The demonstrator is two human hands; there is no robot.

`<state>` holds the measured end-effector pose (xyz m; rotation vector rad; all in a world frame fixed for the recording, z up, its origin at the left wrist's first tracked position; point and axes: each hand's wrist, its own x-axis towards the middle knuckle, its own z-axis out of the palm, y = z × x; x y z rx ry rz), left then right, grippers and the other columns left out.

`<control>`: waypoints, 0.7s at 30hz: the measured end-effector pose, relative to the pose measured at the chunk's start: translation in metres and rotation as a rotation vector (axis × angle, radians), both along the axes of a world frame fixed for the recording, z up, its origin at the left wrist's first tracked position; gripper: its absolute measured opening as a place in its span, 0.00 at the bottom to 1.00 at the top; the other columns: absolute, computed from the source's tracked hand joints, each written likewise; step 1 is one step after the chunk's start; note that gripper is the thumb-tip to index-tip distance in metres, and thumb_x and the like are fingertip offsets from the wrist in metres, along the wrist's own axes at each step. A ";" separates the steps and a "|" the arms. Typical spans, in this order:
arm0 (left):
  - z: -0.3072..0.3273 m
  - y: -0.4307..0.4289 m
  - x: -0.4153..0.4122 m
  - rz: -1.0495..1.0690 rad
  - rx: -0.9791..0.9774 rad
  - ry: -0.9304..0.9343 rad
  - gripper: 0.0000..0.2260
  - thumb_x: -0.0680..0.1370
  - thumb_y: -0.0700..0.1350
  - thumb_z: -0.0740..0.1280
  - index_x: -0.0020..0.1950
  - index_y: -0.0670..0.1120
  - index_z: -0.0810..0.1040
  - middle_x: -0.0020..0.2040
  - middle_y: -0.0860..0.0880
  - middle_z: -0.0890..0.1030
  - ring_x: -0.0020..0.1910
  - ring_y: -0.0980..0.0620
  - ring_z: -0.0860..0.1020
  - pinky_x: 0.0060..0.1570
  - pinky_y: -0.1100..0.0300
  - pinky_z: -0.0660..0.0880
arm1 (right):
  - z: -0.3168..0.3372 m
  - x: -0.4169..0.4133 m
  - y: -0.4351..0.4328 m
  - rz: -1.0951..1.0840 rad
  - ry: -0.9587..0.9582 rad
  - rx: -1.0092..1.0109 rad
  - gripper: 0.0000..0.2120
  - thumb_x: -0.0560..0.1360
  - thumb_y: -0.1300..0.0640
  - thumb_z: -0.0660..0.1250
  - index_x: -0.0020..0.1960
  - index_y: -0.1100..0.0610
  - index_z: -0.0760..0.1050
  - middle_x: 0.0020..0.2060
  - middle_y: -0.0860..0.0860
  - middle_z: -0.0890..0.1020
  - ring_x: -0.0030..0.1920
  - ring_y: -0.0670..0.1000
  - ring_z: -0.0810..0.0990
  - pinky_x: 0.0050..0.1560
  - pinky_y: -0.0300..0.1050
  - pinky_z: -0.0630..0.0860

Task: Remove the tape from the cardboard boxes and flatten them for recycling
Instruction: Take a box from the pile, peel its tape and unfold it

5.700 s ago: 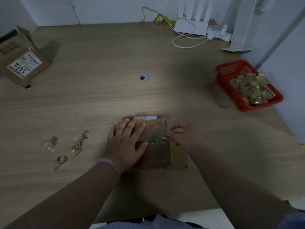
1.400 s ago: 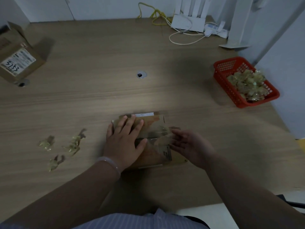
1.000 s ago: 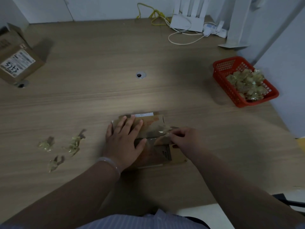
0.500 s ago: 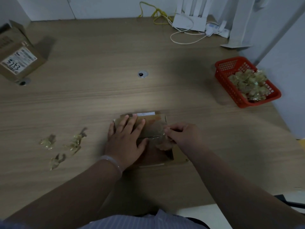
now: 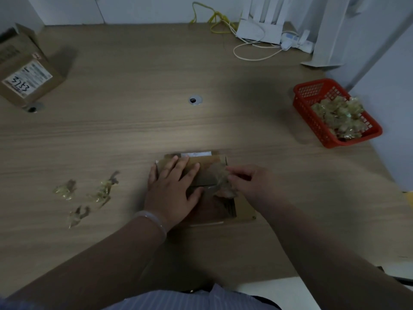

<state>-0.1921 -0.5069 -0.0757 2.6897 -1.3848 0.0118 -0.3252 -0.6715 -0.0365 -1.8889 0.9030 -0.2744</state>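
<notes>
A small brown cardboard box (image 5: 210, 171) lies on the wooden table (image 5: 134, 130) near its front edge. My left hand (image 5: 174, 191) presses flat on the box's left half, fingers spread. My right hand (image 5: 250, 182) pinches a crumpled strip of clear tape (image 5: 222, 183) that is partly lifted off the box's top. A second cardboard box (image 5: 24, 72) with a white label stands at the far left.
Three crumpled tape scraps (image 5: 89, 195) lie left of the box. A red basket (image 5: 312, 117) holding several tape wads sits at the right edge. A router with cables (image 5: 259, 30) stands at the back. A round cable hole (image 5: 195, 100) is mid-table.
My right hand went from open fingers on the tape to pinching it, and the strip has bunched up and lifted off the box. My left hand has stayed pressed on the box.
</notes>
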 end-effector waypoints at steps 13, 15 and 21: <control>0.007 0.005 -0.006 -0.234 -0.245 -0.050 0.13 0.76 0.54 0.62 0.57 0.54 0.81 0.53 0.53 0.80 0.52 0.47 0.77 0.48 0.51 0.74 | 0.008 0.001 0.012 0.121 0.060 -0.161 0.07 0.72 0.56 0.72 0.40 0.46 0.77 0.32 0.36 0.76 0.34 0.31 0.74 0.35 0.21 0.66; 0.009 0.003 -0.008 -0.198 -0.278 0.052 0.13 0.75 0.52 0.64 0.56 0.53 0.82 0.53 0.52 0.81 0.52 0.48 0.78 0.50 0.51 0.74 | 0.008 0.004 0.016 0.129 0.042 -0.073 0.05 0.73 0.57 0.71 0.41 0.48 0.79 0.34 0.39 0.79 0.34 0.33 0.76 0.36 0.23 0.69; 0.019 -0.009 -0.013 0.060 -0.352 0.455 0.20 0.68 0.69 0.64 0.55 0.62 0.81 0.48 0.63 0.81 0.50 0.59 0.72 0.54 0.60 0.70 | 0.002 0.011 0.018 0.187 0.004 0.120 0.10 0.76 0.58 0.66 0.45 0.45 0.84 0.43 0.41 0.85 0.46 0.38 0.81 0.49 0.34 0.76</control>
